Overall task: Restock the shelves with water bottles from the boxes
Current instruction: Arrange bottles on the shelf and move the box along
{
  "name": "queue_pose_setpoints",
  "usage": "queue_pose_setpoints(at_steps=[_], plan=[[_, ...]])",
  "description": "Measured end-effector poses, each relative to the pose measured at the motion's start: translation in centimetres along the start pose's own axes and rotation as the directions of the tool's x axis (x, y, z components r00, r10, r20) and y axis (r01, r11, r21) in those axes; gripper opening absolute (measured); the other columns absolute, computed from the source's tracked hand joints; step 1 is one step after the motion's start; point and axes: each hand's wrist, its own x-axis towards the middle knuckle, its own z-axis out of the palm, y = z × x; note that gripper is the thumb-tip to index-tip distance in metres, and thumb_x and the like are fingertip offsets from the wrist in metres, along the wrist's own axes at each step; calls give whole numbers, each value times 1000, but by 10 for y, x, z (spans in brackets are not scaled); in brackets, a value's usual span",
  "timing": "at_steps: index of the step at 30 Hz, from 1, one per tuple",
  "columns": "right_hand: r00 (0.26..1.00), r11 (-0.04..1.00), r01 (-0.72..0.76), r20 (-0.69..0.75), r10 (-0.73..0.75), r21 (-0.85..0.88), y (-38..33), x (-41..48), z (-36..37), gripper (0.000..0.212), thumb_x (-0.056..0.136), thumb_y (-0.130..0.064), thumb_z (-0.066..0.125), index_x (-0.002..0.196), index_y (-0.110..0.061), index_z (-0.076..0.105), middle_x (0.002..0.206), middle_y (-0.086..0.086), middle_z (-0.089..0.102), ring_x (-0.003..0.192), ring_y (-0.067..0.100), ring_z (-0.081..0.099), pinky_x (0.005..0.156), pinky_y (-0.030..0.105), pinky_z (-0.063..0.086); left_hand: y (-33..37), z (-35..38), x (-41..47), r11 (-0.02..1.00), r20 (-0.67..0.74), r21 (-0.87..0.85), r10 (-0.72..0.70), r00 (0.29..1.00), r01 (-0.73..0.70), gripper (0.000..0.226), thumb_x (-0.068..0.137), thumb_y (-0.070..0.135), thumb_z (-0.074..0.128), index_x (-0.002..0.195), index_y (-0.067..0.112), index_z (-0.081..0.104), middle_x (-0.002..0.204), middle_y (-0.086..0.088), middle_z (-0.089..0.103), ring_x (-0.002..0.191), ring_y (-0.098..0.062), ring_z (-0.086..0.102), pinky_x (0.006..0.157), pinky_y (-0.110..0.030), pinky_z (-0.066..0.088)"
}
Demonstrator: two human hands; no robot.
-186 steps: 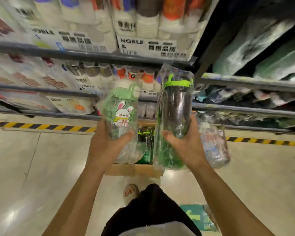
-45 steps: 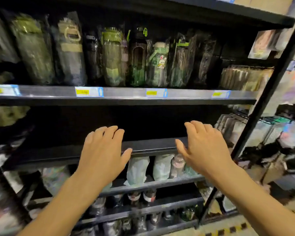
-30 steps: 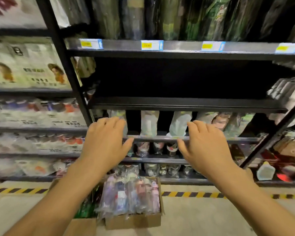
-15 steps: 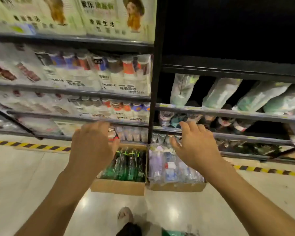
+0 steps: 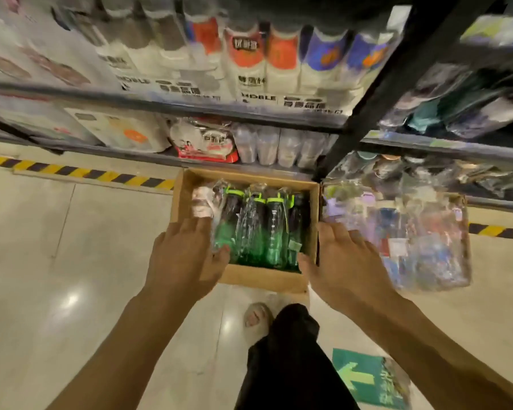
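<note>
Head camera looks straight down now. A moment ago it looked up at a high shelf, where the last two bottles stood and both hands were already empty. Since then the person has bent back down, so one trip is done and the next one is starting.

The shiny pale stone floor (image 5: pixel 71 261) fills the picture from 6 to 9 o'clock. The tall black metal shelves (image 5: pixel 249 113), packed with cups and bottles, run across 12 o'clock. A yellow and black striped floor tape (image 5: pixel 86 173) lies at their foot.

The open brown cardboard box (image 5: pixel 264 276) sits on the floor in the middle, right by the shelves. A second cardboard box full of blue and purple wrapped bottles (image 5: pixel 412 238) touches it at 3 o'clock. A green floor sticker with an arrow (image 5: pixel 365 380) lies at 5 o'clock.

The left hand (image 5: pixel 184 255) hangs over the left side of the middle box. Its fingers are spread apart and hold nothing. The right hand (image 5: pixel 341 261) hangs over the wall between the two boxes. Its fingers are spread and empty too. I cannot tell if either hand touches the box yet.

The dark green water bottles with lime lids in clear plastic wrap (image 5: pixel 273 232) lie side by side in the middle box, between the two hands. A few are still there, so the job looks far from done. I think each hand will grab one next. The wrap looks slippery, so a firm hold will help.
</note>
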Motion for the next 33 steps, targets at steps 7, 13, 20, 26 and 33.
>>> queue_pose_setpoints(at_steps=[7,13,20,26,33], plan=[[984,948,-144,144,107,283,-8,165,183,99,93,-71,49,161,-12,8,161,14,31,146,36,34,111,50,38,-45,174,168,922,195,-298,-195,961,248,96,87,67,65,158,14,28,157,-15,40,143,-40,36,114,-55,39],[912,734,-404,306,274,546,-14,250,289,123,82,-78,59,162,-16,-10,169,13,5,155,37,10,120,50,27,-82,283,249,714,445,-489,-290,847,501,108,77,72,71,157,15,25,158,-17,36,142,-38,40,117,-52,38],[872,650,-489,300,387,582,-17,285,322,123,75,-80,66,162,-21,1,151,6,13,142,35,16,94,41,37,-90,329,261,576,425,-665,-232,875,475,122,44,73,82,143,16,39,140,-8,58,129,-34,56,112,-53,45],[845,519,-533,383,373,668,-13,290,320,122,70,-79,73,160,-20,14,153,4,14,147,35,17,113,45,33,-108,333,261,540,403,-720,-184,896,435,83,56,58,88,120,18,53,110,-4,72,102,-30,68,86,-34,52],[870,422,-486,378,315,766,-27,283,328,135,70,-72,78,163,-18,-5,170,10,-13,158,31,-6,121,38,13,-116,332,254,507,341,-774,-174,924,380,53,70,50,88,105,33,53,93,22,72,75,14,64,70,-15,41]])
